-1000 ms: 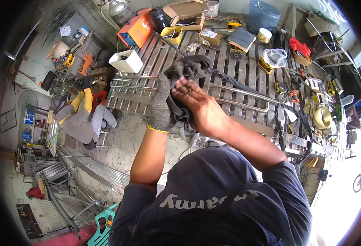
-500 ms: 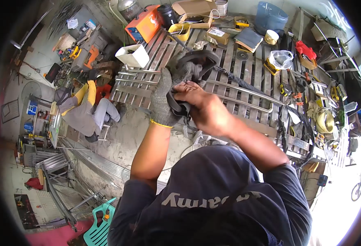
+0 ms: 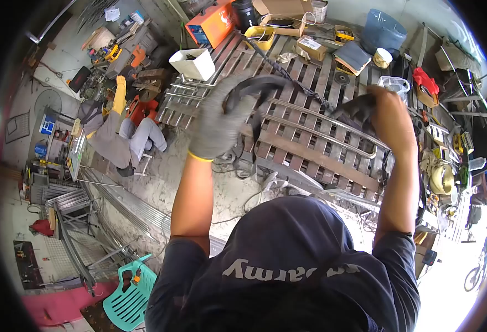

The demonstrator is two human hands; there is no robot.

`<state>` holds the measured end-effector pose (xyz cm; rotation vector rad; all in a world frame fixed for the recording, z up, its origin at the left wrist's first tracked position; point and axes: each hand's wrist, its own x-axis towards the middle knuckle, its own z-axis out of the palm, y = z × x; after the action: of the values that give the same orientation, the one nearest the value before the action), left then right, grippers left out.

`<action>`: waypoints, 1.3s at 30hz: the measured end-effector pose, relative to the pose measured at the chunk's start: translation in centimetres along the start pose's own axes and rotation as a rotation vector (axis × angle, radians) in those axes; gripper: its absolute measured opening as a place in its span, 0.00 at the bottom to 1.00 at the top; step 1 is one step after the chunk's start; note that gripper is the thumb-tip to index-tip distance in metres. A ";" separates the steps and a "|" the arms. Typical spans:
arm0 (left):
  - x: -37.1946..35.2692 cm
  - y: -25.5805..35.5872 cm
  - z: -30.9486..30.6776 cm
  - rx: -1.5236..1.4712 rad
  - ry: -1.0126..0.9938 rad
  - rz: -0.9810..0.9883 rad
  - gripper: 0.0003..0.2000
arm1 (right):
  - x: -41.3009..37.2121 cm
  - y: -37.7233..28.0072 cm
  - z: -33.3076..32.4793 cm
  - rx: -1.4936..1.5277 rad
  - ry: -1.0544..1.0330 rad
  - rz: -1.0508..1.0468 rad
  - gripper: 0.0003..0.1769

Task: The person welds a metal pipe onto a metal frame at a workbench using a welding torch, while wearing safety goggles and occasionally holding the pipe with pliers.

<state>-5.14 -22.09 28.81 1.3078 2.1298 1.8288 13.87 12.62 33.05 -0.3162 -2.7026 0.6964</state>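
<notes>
My left hand [image 3: 221,119], in a grey knitted glove with a yellow cuff edge, is raised over the left part of the slatted metal bench [image 3: 304,152]. Its fingers are blurred and curl round a black strap [image 3: 257,87]. My bare right hand [image 3: 388,116] is over the right part of the bench, closed on a dark item [image 3: 358,109] too blurred to name. A black wrapped cable [image 3: 276,67] runs across the slats between my hands. Bent metal tubes [image 3: 326,133] lie on the bench below it.
An orange machine [image 3: 213,25], a white bin [image 3: 193,65], a yellow container [image 3: 261,36] and a blue bucket [image 3: 383,30] stand along the back. Tools crowd the right side. At left, a co-worker [image 3: 110,144] sits low. A green chair [image 3: 128,296] stands below.
My hands have come apart. The right moved off to the right with a dark item, while the left stayed at the left with the black strap. The view has shifted slightly.
</notes>
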 end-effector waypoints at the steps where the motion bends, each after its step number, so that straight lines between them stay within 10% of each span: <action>1: 0.0 0.0 -0.1 0.050 0.054 -0.008 0.26 | -0.2 -0.2 0.3 -0.364 0.133 0.193 0.26; 4: 0.6 0.4 -0.4 -0.214 0.012 -0.188 0.24 | -1.7 -0.7 -0.8 0.424 -0.058 -0.159 0.26; 7: 0.4 0.1 1.0 0.455 0.072 -0.001 0.19 | -1.7 -1.3 0.2 0.282 0.102 -0.069 0.26; 11: 1.9 -0.2 2.1 0.142 -0.012 -0.166 0.18 | -1.8 -0.9 -0.2 0.881 -0.045 0.006 0.26; 14: 0.4 -0.4 3.2 -0.795 0.197 -0.619 0.28 | -2.2 -3.0 -0.6 0.491 0.130 0.123 0.21; 18: -0.7 -0.6 4.7 -0.899 0.175 -0.581 0.30 | -2.3 -4.5 2.0 0.290 0.599 0.065 0.16; 22: -0.6 -1.0 6.6 -1.018 0.107 -0.551 0.30 | -2.2 -6.6 9.2 0.320 0.786 -0.555 0.18; 24: -0.6 -2.0 8.1 -1.041 0.163 -0.608 0.31 | -2.4 -6.6 11.7 0.011 0.490 -0.756 0.32; 27: -1.4 -4.5 10.3 -0.948 0.191 -0.527 0.29 | -2.2 -5.6 15.6 -0.161 0.182 -0.558 0.30; 31: -0.6 -2.2 9.8 -0.780 0.014 -0.369 0.32 | -1.8 -5.9 15.4 -0.294 0.208 -0.346 0.33; 35: -1.1 -0.4 9.7 -1.025 0.034 -0.563 0.32 | -1.4 -7.1 14.5 0.381 0.267 -0.307 0.40; 39: -1.4 -1.1 12.1 -0.926 0.042 -0.274 0.35 | -2.1 -8.2 17.0 0.324 0.509 -0.122 0.45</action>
<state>1.55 -13.27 23.60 0.7036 1.0821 2.2462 8.49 -2.29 22.51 -0.2088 -2.0741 0.8657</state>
